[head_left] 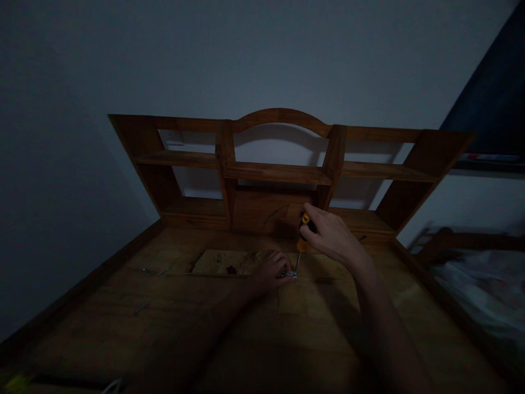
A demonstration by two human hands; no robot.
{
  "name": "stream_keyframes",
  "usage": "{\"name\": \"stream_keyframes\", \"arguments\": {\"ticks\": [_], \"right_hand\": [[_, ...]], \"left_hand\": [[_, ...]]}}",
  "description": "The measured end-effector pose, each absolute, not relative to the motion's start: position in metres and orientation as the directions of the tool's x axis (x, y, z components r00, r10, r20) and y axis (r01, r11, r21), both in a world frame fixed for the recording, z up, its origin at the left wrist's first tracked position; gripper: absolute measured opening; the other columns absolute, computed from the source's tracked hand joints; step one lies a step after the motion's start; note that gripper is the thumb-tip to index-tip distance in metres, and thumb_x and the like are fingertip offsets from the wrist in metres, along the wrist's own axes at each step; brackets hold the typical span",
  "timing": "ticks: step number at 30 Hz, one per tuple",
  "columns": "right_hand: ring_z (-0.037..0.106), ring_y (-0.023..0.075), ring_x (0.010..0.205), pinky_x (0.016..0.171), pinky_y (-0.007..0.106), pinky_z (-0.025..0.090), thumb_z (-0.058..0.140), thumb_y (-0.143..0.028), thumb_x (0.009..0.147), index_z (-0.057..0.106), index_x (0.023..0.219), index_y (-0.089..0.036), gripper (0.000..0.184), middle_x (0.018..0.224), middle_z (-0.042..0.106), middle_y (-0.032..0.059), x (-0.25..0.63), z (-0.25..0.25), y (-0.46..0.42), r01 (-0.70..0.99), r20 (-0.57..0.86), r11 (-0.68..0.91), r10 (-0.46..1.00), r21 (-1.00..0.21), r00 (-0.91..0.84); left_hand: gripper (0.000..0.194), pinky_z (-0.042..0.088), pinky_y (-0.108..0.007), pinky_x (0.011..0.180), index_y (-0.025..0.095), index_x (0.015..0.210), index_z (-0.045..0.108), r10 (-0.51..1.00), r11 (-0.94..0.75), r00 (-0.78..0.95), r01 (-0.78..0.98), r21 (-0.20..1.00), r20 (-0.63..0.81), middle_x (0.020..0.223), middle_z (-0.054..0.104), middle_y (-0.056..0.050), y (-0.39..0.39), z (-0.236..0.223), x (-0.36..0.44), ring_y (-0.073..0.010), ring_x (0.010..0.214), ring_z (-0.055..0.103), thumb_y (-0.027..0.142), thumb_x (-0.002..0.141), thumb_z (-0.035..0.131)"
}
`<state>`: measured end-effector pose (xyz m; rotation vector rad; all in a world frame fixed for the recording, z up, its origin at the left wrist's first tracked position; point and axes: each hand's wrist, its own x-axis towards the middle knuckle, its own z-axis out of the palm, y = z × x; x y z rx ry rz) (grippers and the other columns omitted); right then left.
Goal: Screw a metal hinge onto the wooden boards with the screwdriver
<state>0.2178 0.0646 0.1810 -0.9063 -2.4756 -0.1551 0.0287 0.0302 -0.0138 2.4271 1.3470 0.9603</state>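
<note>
My right hand (328, 232) is wrapped round the yellow and black handle of a screwdriver (302, 244), held nearly upright with its shaft pointing down. The tip of the shaft meets a small shiny metal piece (291, 274) low over the wooden desktop. My left hand (271, 269) pinches that metal piece from the left, its fingers curled. What exactly the metal piece is cannot be made out in the dim light. Just behind my left hand lies a pale, stained wooden board (221, 262).
A wooden shelf unit (279, 174) stands along the back against the wall. Several small metal pieces, among them a thin one (141, 307), lie on the desktop (180, 317) at left. A plastic-covered heap (484, 287) is at right. Something yellow (16, 382) shows at the lower left.
</note>
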Motion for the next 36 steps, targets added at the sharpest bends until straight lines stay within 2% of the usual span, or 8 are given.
{"name": "stream_keyframes", "arguments": {"ticks": [2, 6, 12, 18, 23, 29, 34, 36], "right_hand": [[0.063, 0.0185, 0.078, 0.066, 0.027, 0.035, 0.044, -0.03, 0.092, 0.048, 0.097, -0.022, 0.01, 0.092, 0.068, 0.0044, 0.2173, 0.1812, 0.0639, 0.613, 0.483, 0.786, 0.568, -0.078, -0.667], [0.061, 0.021, 0.065, 0.06, 0.03, 0.03, 0.037, -0.045, 0.096, 0.05, 0.1, -0.021, 0.028, 0.072, 0.066, 0.0034, 0.2146, 0.1794, 0.0629, 0.735, 0.5, 0.677, 0.641, -0.011, -0.583], [0.063, 0.0199, 0.081, 0.067, 0.029, 0.035, 0.042, -0.03, 0.092, 0.05, 0.099, -0.02, 0.015, 0.096, 0.068, 0.0069, 0.2137, 0.18, 0.0623, 0.626, 0.494, 0.777, 0.57, -0.063, -0.657], [0.062, 0.0207, 0.071, 0.063, 0.029, 0.034, 0.04, -0.041, 0.094, 0.052, 0.104, -0.02, 0.026, 0.083, 0.069, 0.0058, 0.2139, 0.1793, 0.0636, 0.693, 0.495, 0.72, 0.611, -0.025, -0.617], [0.063, 0.0195, 0.083, 0.069, 0.028, 0.037, 0.043, -0.03, 0.092, 0.051, 0.103, -0.02, 0.017, 0.099, 0.068, 0.0064, 0.2146, 0.1798, 0.0631, 0.599, 0.479, 0.796, 0.562, -0.088, -0.675], [0.062, 0.0215, 0.07, 0.062, 0.03, 0.032, 0.039, -0.043, 0.095, 0.052, 0.102, -0.02, 0.027, 0.079, 0.069, 0.0062, 0.2135, 0.1797, 0.0617, 0.735, 0.492, 0.678, 0.643, -0.01, -0.586], [0.063, 0.0195, 0.081, 0.067, 0.028, 0.035, 0.046, -0.031, 0.089, 0.052, 0.097, -0.021, 0.014, 0.098, 0.069, 0.0069, 0.2172, 0.1818, 0.0636, 0.646, 0.48, 0.76, 0.595, -0.076, -0.644], [0.063, 0.0195, 0.077, 0.065, 0.029, 0.034, 0.042, -0.032, 0.092, 0.053, 0.097, -0.02, 0.017, 0.092, 0.069, 0.0069, 0.2168, 0.1812, 0.0628, 0.658, 0.483, 0.751, 0.6, -0.065, -0.637]], "left_hand": [[0.024, 0.041, -0.032, 0.089, 0.02, 0.095, 0.058, 0.815, -0.565, 0.371, 0.679, 0.469, 0.445, 0.104, 0.058, -0.004, 0.0305, -0.0139, 0.0288, -0.0198, 0.102, 0.052, 0.043, 0.089, 0.064], [0.025, 0.041, -0.033, 0.09, 0.02, 0.093, 0.058, 0.814, -0.566, 0.37, 0.682, 0.464, 0.448, 0.103, 0.058, -0.004, 0.0302, -0.0127, 0.0295, -0.0199, 0.101, 0.052, 0.044, 0.089, 0.064], [0.024, 0.041, -0.033, 0.089, 0.019, 0.093, 0.057, 0.805, -0.579, 0.372, 0.666, 0.471, 0.462, 0.102, 0.058, -0.005, 0.0286, -0.0098, 0.0308, -0.0202, 0.1, 0.053, 0.042, 0.09, 0.063], [0.022, 0.041, -0.033, 0.09, 0.02, 0.094, 0.058, 0.811, -0.568, 0.371, 0.681, 0.462, 0.451, 0.102, 0.057, -0.004, 0.029, -0.011, 0.03, -0.02, 0.101, 0.052, 0.041, 0.09, 0.063], [0.023, 0.041, -0.032, 0.09, 0.02, 0.094, 0.058, 0.808, -0.572, 0.378, 0.684, 0.453, 0.451, 0.103, 0.057, -0.004, 0.0312, -0.0136, 0.0292, -0.0195, 0.101, 0.051, 0.042, 0.089, 0.064], [0.024, 0.041, -0.033, 0.091, 0.02, 0.093, 0.058, 0.814, -0.565, 0.368, 0.677, 0.471, 0.449, 0.104, 0.057, -0.004, 0.0291, -0.0109, 0.0296, -0.0204, 0.103, 0.051, 0.043, 0.089, 0.064], [0.023, 0.041, -0.033, 0.09, 0.02, 0.093, 0.058, 0.814, -0.567, 0.368, 0.67, 0.479, 0.449, 0.103, 0.058, -0.004, 0.0288, -0.0097, 0.0301, -0.02, 0.102, 0.051, 0.042, 0.089, 0.064], [0.023, 0.041, -0.033, 0.089, 0.02, 0.093, 0.058, 0.814, -0.568, 0.367, 0.667, 0.483, 0.45, 0.102, 0.058, -0.004, 0.0288, -0.0095, 0.0301, -0.0202, 0.101, 0.052, 0.042, 0.089, 0.064]]}}
